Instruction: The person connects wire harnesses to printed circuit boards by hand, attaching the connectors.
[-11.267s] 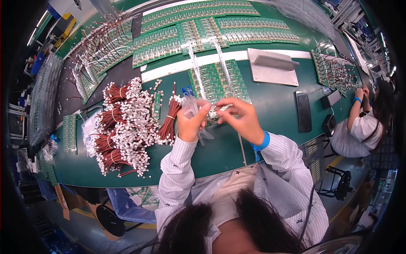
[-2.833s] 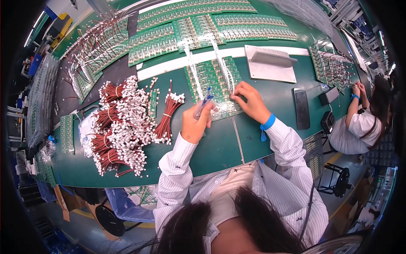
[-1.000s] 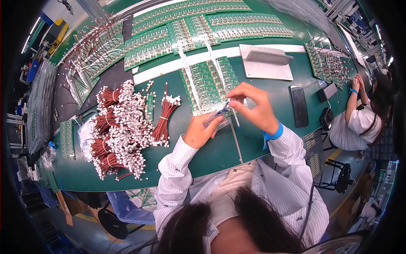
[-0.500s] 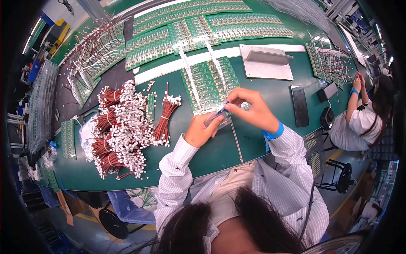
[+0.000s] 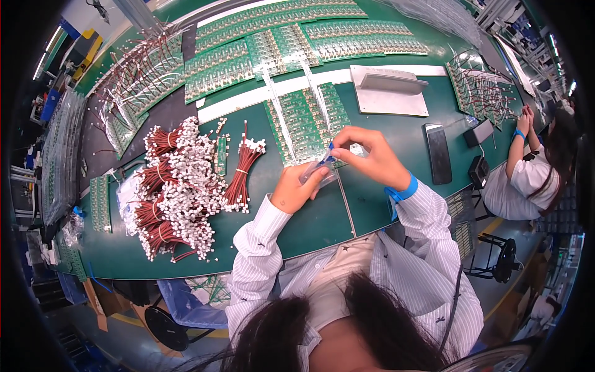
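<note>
My left hand is closed on a small clear plastic bag near the table's front. Thumb and fingertips of my right hand pinch a small dark-blue piece at the bag's upper end; its exact kind is too small to make out. Just beyond both hands lies a panel of green circuit boards crossed by two white strips. To the left of my left hand is a tied bundle of red-brown wires with white connectors, beside a large heap of similar bundles.
Rows of green circuit boards cover the far side. Boards with wires standing up are at far left and more at far right. A metal bracket, a black phone and a person are to the right.
My right fingers have shifted very slightly, and more of the blue piece shows above the bag. My left hand keeps its place.
</note>
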`<act>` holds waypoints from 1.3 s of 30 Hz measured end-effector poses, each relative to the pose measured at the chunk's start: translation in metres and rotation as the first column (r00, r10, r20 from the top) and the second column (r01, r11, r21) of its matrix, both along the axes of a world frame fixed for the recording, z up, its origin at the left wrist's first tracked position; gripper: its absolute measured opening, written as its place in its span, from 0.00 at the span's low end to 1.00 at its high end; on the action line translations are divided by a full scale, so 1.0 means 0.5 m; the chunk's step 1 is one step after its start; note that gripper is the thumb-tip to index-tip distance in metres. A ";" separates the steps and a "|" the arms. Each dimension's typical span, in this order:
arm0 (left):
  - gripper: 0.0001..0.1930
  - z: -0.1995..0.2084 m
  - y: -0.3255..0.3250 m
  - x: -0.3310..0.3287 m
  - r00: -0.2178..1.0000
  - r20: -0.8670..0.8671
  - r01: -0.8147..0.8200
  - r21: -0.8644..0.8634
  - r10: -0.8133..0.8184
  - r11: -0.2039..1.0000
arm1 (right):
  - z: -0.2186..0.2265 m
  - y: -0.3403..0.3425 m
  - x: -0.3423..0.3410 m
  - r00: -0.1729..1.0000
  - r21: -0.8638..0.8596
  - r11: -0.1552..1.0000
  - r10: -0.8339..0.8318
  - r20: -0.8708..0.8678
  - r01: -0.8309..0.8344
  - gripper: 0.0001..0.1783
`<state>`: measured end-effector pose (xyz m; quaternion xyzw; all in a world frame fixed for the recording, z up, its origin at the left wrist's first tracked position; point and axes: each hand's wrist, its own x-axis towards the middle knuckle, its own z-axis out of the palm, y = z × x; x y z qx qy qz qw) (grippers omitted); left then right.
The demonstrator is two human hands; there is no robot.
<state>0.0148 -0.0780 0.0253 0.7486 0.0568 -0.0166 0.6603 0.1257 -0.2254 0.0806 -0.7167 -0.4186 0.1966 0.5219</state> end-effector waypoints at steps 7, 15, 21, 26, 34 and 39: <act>0.13 0.003 -0.002 0.000 1.000 0.015 -0.010 -0.014 0.011 1.000 | 0.004 -0.002 0.003 0.997 0.038 0.999 0.014 -0.082 -0.010 0.06; 0.13 0.010 -0.002 0.000 0.999 0.007 -0.040 -0.078 0.041 0.996 | 0.024 -0.010 0.001 0.947 0.185 0.967 -0.116 -0.300 0.177 0.07; 0.12 0.011 0.003 0.001 0.991 0.053 -0.122 -0.066 0.125 0.990 | 0.025 -0.032 -0.014 0.854 0.261 0.964 0.094 -0.512 0.050 0.06; 0.15 0.024 0.000 -0.001 0.979 0.112 -0.164 -0.077 0.172 0.983 | 0.013 -0.037 -0.035 0.849 0.200 0.980 0.104 -0.519 0.002 0.06; 0.15 0.020 -0.002 -0.001 0.976 0.127 -0.166 -0.080 0.175 0.983 | -0.014 -0.031 -0.039 0.824 0.105 0.994 0.082 -0.561 -0.028 0.06; 0.11 0.014 -0.002 0.001 0.976 0.116 -0.182 -0.037 0.185 0.983 | -0.002 -0.016 -0.044 0.942 0.165 0.957 -0.271 0.196 0.241 0.06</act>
